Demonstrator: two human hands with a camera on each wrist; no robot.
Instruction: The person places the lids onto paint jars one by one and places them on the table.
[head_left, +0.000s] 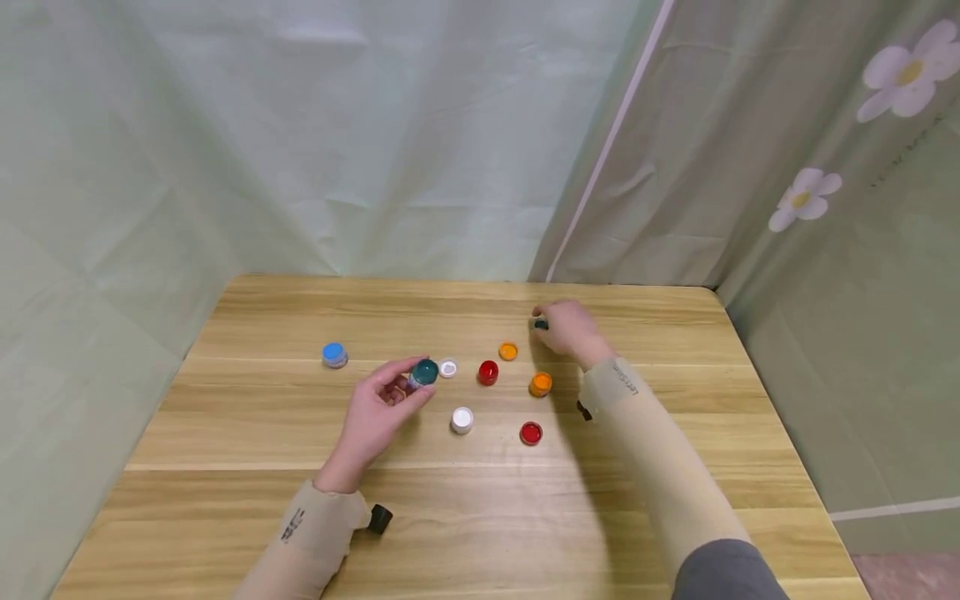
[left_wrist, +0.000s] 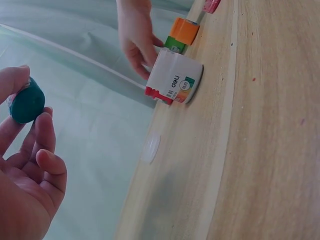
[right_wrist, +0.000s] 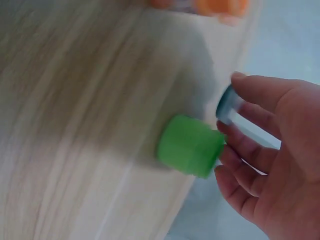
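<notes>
My left hand (head_left: 378, 408) holds a small dark-green paint jar (head_left: 424, 372) between thumb and fingers, raised over the table's left-middle. In the left wrist view the jar's teal base (left_wrist: 27, 104) faces the camera. Toward the back right, my right hand (head_left: 567, 327) pinches a round lid with dark-green paint (head_left: 541, 324) by its edge. A bright green jar (right_wrist: 187, 145) stands on the table right beside those fingers in the right wrist view; from the head it is hidden by the hand.
Around the hands lie a white jar (head_left: 462, 421), a red jar (head_left: 488, 372), an orange jar (head_left: 541, 384), a white lid (head_left: 447, 368), an orange lid (head_left: 508, 351) and a red lid (head_left: 531, 433). A blue-topped jar (head_left: 334, 355) stands left. Curtains hang behind the wooden table (head_left: 247, 425).
</notes>
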